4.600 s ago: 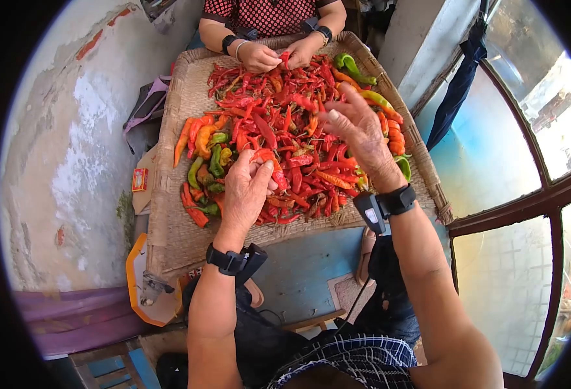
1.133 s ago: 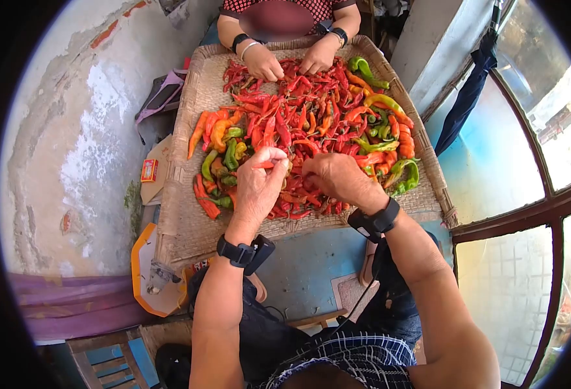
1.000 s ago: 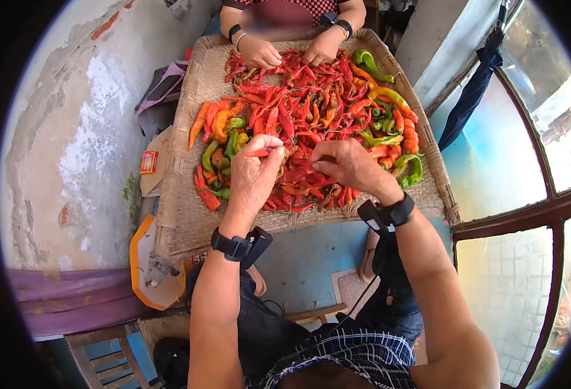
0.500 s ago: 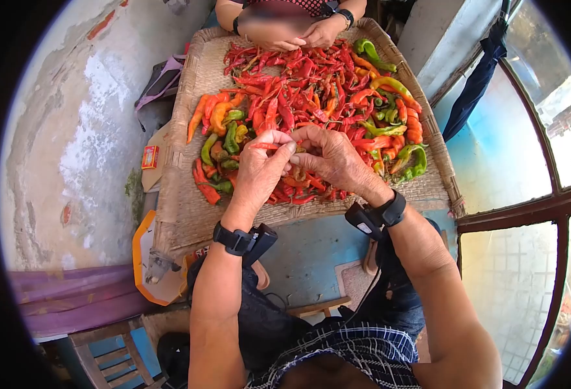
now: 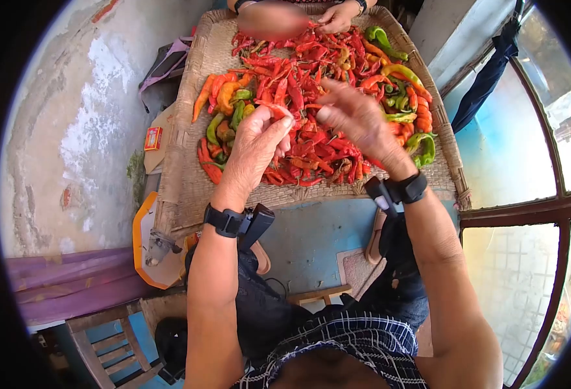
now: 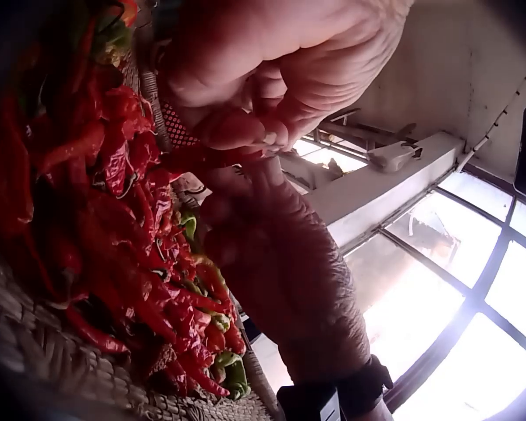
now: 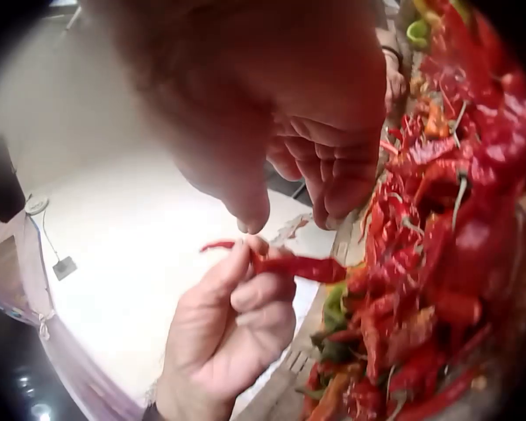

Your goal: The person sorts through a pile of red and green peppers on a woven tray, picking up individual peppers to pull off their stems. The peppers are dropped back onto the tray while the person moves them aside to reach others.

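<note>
One red pepper (image 5: 276,109) — pinched between thumb and curled fingers of the left hand (image 5: 254,146), grip closed upon it — lies above the heap of peppers (image 5: 311,139) in a woven tray (image 5: 217,55). Right hand (image 5: 361,126), blurred: fingers open, nothing visibly gripped, over the heap, apart from the left hand.

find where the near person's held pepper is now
In the head view, the red pepper is pinched in the left hand, over the woven tray, left of its middle; the right hand is farther right.
</note>
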Demonstrator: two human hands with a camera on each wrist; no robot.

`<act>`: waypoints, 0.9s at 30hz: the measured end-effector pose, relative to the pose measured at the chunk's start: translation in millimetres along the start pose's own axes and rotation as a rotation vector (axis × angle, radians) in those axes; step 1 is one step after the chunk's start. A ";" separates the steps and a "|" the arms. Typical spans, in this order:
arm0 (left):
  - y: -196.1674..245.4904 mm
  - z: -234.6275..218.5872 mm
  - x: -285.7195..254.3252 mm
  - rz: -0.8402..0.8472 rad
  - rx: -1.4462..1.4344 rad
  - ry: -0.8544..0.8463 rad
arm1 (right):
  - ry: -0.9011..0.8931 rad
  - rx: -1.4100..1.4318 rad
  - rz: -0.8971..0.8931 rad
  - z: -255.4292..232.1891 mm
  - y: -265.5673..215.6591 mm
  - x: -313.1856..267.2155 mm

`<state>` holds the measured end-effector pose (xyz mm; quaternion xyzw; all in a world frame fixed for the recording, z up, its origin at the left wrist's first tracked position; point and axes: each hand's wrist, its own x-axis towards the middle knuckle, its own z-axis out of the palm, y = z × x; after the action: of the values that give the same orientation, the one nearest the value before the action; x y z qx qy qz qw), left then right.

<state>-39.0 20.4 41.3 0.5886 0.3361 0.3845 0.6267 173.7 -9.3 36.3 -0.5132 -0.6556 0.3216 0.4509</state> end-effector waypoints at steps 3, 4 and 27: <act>-2.5 9.2 1.9 0.006 -0.051 -0.059 | -0.088 0.280 -0.007 34.0 -3.3 -8.0; -4.6 11.1 1.5 0.001 -0.054 -0.059 | -0.119 0.403 0.020 37.5 -7.3 -10.4; -38.6 1.2 5.0 0.386 0.989 0.002 | -0.156 -0.796 -0.292 21.3 -0.5 -37.3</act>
<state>-32.2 23.7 3.1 0.8646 0.3636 0.2890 0.1918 156.4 -44.5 18.8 -0.5231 -0.8265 0.0143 0.2077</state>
